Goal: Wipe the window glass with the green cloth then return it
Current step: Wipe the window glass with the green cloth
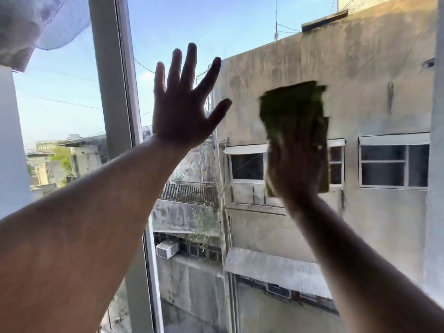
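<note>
Your right hand (292, 164) presses the folded green cloth (294, 111) flat on the window glass (264, 68), cloth extending above your fingers; your left hand (182, 111) beside it is spread, empty.

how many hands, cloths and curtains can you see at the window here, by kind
hands: 2, left hand spread open, right hand on the cloth
green cloth: 1, blurred, held up to the window glass
white curtain: 1, top left corner
total: 4
</note>
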Demonstrator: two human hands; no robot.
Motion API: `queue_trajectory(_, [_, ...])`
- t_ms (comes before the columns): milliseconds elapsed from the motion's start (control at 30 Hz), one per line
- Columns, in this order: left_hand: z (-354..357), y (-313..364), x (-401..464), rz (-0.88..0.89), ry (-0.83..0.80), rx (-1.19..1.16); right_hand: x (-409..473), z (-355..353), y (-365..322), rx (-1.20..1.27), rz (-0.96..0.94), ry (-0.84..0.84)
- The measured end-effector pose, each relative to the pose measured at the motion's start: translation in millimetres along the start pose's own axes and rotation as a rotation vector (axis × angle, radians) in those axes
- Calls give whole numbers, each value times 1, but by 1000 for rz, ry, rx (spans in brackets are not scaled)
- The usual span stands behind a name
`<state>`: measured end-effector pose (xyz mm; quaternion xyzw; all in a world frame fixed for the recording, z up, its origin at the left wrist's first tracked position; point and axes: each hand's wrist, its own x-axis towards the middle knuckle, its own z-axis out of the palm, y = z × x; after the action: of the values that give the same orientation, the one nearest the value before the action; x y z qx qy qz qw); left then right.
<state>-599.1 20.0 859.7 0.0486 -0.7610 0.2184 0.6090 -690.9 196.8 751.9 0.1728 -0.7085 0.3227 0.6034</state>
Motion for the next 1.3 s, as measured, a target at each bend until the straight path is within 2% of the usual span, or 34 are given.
queue_trajectory(33, [1, -1, 0, 3, 11, -4, -29, 7, -20, 28, -217, -50])
queue_trajectory(100, [0, -4, 0, 6, 11, -7, -79, 8, -34, 50, -773, -220])
queue_trajectory(133, [0, -5, 0, 7, 5, -8, -82, 4, -22, 50, -962, -278])
queue_trajectory(167, [0, -4, 0, 9, 2, -11, -69, -1, 1, 50, -1015, -280])
queue_trajectory(200, [0, -3, 1, 11, 7, -13, -51, -3, 27, 17, -925, -229])
queue_trajectory(333, [1, -1, -1, 11, 23, -12, 27, -26, 129, -134, -37, -70])
queue_trajectory(400, [1, 0, 0, 8, 17, 1, 37, -25, 115, -69, 299, -6])
queue_trajectory(433, [1, 0, 0, 8, 13, 2, 30, -21, 91, -73, 367, 5])
queue_trajectory(467, [1, 0, 0, 6, 11, 1, 15, -14, 62, -76, 323, 28])
queue_trajectory(500, [1, 0, 0, 1, 15, 1, -6, -7, 35, -53, 175, 38])
queue_trajectory(533, [1, -1, 1, 0, 21, 2, -34, 2, 13, -41, -80, -17])
queue_trajectory(600, [0, -3, 1, 8, 20, -3, -80, 4, 0, -77, -719, -213])
queue_trajectory(633, [0, -3, 1, 12, 14, -8, -79, -2, 13, -86, -960, -290])
queue_trajectory(667, [-1, -3, 0, 17, 11, -12, -67, -6, 32, -91, -1073, -295])
queue_trajectory(700, [0, -3, 0, 19, 13, -15, -48, -9, 54, -113, -1031, -243])
queue_trajectory(733, [0, -2, 0, 18, 18, -14, -29, -11, 75, -111, -860, -151])
queue_trajectory(833, [-1, -1, -1, 12, 22, -10, 15, -27, 131, -87, -103, 11])
queue_trajectory(867, [-1, 0, -2, 7, 21, -3, 20, -27, 133, -74, 75, 33])
queue_trajectory(933, [0, 2, -2, 0, 19, 6, 17, -18, 101, -115, 238, 39])
queue_trajectory(967, [0, 2, -2, -1, 17, 6, 6, -13, 73, -133, 196, 44])
queue_trajectory(1000, [0, 3, -1, -1, 18, 6, -8, -8, 43, -103, 56, 31])
queue_trajectory(1067, [0, 2, -2, 1, 15, 11, -54, 0, -1, -10, -512, -145])
queue_trajectory(1133, [-1, 0, -2, 8, 4, 3, -86, -4, -2, -20, -1090, -346])
queue_trajectory(1167, [-1, 0, -2, 11, 3, -5, -80, -8, 15, -47, -1253, -378])
queue_trajectory(1200, [-1, -1, -2, 16, 8, -10, -61, -8, 36, -65, -1277, -337])
queue_trajectory(1233, [0, 0, -2, 20, 13, -14, -40, -7, 59, -82, -1161, -283])
queue_trajectory(1300, [0, 0, -3, 19, 22, -16, 11, -15, 102, -142, -741, -122])
